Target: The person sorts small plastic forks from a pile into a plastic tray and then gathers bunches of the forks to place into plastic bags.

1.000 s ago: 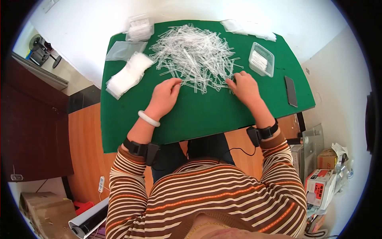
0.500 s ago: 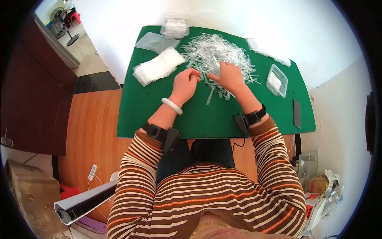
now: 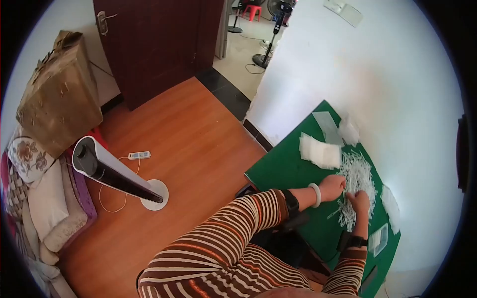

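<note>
On the green table, a loose pile of clear plastic pieces (image 3: 358,171) lies at the right of the view. My left hand (image 3: 332,187), with a white bracelet at its wrist, is at the pile's near-left edge. Its fingers are curled together, and what they hold, if anything, is too small to make out. My right hand (image 3: 359,202) rests on the lower part of the pile, its fingers partly hidden. A stack of white packets (image 3: 320,152) lies above my left hand, beside a clear flat bag (image 3: 328,127).
A clear container (image 3: 378,239) with white sticks and a dark flat object (image 3: 368,279) lie on the green table (image 3: 283,174). White bags (image 3: 390,208) are along its far edge. A tower fan (image 3: 119,174), cardboard box (image 3: 59,94) and door (image 3: 154,44) are at left.
The head view has swung left, so the table now appears at the right and more floor shows. Both hands remain at the pile, and my right hand's thumb and fingers have drawn nearer my left hand.
</note>
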Demonstrator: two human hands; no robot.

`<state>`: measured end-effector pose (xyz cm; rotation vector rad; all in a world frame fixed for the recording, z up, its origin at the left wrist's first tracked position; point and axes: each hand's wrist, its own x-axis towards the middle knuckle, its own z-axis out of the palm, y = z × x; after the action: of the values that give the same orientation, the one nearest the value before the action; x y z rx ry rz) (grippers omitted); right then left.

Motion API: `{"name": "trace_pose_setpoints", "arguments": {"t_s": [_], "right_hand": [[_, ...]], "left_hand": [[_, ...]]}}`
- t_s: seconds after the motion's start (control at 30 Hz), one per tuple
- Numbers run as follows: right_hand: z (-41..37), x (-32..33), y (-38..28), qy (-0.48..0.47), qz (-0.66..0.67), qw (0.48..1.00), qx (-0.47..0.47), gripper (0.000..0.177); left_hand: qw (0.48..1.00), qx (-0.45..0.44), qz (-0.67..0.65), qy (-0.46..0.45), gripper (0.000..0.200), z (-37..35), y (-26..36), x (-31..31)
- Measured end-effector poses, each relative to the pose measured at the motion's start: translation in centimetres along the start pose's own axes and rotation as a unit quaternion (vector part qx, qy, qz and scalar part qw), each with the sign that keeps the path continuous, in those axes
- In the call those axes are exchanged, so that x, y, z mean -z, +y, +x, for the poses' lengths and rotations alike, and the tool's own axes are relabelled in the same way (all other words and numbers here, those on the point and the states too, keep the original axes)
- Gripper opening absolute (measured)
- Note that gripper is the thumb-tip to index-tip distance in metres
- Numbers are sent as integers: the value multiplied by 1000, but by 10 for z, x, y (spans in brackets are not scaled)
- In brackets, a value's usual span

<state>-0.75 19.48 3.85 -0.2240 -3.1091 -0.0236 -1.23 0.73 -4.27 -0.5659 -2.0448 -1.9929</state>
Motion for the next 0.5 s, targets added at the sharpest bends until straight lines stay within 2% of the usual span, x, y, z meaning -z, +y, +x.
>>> {"name": "trace_pose_setpoints", "arguments": {"t_s": [0.07, 0.2, 0.3, 0.47, 0.5], "right_hand": [[-4, 0, -1, -16, 3, 1000, -6, 48], [10, -24, 28, 64, -27, 996, 52, 45], [19, -28, 40, 49, -79, 994, 56, 41], [29, -11, 56, 22, -63, 996, 62, 36], [36, -9, 67, 25, -67, 994, 88, 36]], "left_hand": [[1000, 2, -6, 1, 8, 1, 2, -3], [1000, 10, -17, -11, 7, -3, 9, -2], [1000, 14, -16, -14, 7, -1, 13, -1], [999, 25, -26, -10, 6, 3, 14, -5], [999, 27, -28, -9, 6, 4, 13, -7]]}}
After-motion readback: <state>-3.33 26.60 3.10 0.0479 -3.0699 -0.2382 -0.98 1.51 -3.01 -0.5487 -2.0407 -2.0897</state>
